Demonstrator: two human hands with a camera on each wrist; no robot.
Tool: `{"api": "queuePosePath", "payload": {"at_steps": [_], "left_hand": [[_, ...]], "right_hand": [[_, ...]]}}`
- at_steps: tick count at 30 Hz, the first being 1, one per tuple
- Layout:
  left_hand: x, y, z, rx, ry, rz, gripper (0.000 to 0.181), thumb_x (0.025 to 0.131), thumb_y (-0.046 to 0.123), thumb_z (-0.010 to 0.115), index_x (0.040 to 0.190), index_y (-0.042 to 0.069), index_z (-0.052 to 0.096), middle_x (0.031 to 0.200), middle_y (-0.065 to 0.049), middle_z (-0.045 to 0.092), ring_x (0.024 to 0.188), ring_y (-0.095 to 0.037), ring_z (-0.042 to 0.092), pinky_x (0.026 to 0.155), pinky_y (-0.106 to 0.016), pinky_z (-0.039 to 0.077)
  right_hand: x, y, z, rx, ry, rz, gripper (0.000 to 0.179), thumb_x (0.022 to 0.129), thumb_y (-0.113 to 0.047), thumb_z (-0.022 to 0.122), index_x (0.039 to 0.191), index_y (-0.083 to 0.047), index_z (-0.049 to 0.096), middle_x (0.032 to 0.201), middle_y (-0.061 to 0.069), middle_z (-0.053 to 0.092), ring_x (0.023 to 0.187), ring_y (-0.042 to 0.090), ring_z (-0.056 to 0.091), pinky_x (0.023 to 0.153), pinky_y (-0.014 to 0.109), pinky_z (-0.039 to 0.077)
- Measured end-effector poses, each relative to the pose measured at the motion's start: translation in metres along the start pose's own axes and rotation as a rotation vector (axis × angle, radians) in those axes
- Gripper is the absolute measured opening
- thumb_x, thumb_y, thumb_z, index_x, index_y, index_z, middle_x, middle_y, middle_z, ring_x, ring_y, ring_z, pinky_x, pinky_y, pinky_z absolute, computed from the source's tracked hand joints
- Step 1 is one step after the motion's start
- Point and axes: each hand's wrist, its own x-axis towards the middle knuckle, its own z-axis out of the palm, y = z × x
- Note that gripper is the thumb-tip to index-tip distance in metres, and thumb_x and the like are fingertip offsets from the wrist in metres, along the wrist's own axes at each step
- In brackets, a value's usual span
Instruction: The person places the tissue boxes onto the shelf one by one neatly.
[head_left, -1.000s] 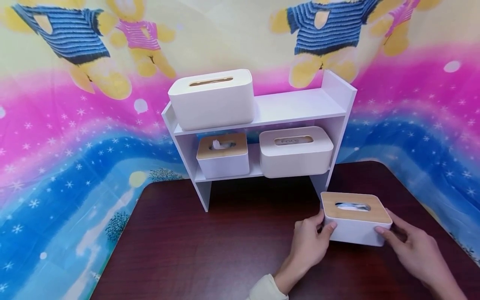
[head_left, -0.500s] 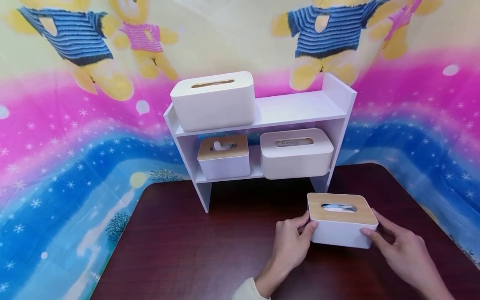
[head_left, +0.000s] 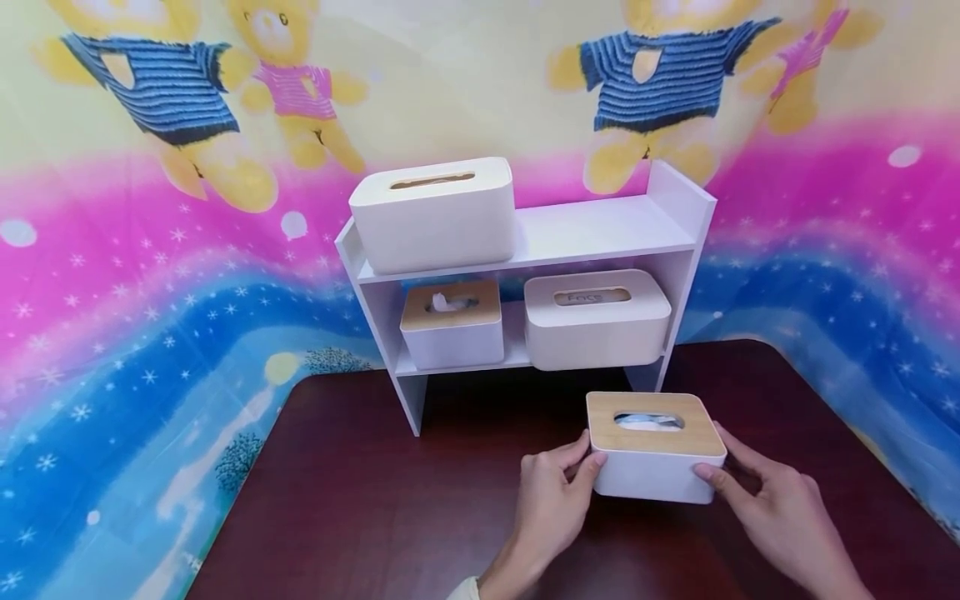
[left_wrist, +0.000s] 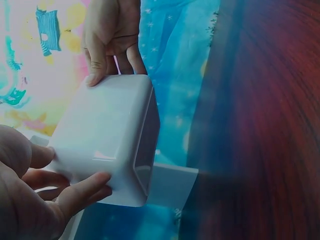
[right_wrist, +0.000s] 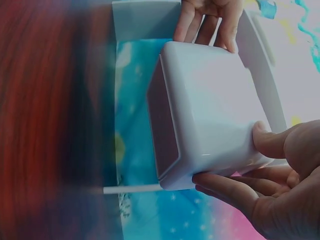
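A white tissue box with a wood-look lid (head_left: 652, 475) is held up off the table between both hands, with tissue showing in its oval slot. My left hand (head_left: 551, 496) grips its left end, the thumb on the front face and the fingers round the side. At the opposite end my right hand (head_left: 780, 504) holds it likewise, thumb in front. The wrist views show the box's white wall (left_wrist: 100, 120) and part of its underside (right_wrist: 164, 125), clear of the tabletop. Parts of the fingers behind the box are hidden in the head view.
A white two-tier shelf (head_left: 600, 229) stands behind the box on the dark red table (head_left: 337, 500). On its upper board sits a large white tissue box (head_left: 435, 225). Below are a small wood-lidded tissue box (head_left: 453, 342) and another large white one (head_left: 600, 333). A printed cloth (head_left: 465, 75) hangs behind.
Both hands have carried the wood-lidded tissue box leftward across the front of the shelf. The head view has tilted up slightly, so the shelf appears lower in it.
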Motion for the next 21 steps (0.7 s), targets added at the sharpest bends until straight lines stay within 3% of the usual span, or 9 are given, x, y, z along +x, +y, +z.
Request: {"api": "queuePosePath", "payload": {"at_steps": [12,21], "left_hand": [[-0.002,0.005,-0.034,0.031,0.08,0.043,0.038,0.102,0.025,0.077,0.133,0.005,0.072,0.13,-0.01,0.074,0.119,-0.011,0.069,0.091,-0.015,0.057],[-0.001,0.013,-0.057,0.032,0.1,0.043,0.04,0.102,0.025,0.076,0.136,0.005,0.072,0.134,-0.012,0.073,0.119,-0.015,0.07,0.091,-0.023,0.061]], "right_hand": [[0.002,-0.037,0.007,0.059,0.086,-0.089,0.071,0.1,-0.04,0.076,0.16,-0.012,0.05,0.057,0.0,0.054,0.045,0.013,0.034,0.043,0.028,0.034],[0.005,-0.058,0.01,0.112,0.123,-0.122,0.067,0.098,-0.034,0.08,0.157,-0.015,0.054,0.058,-0.003,0.055,0.045,0.011,0.032,0.043,0.028,0.033]]}}
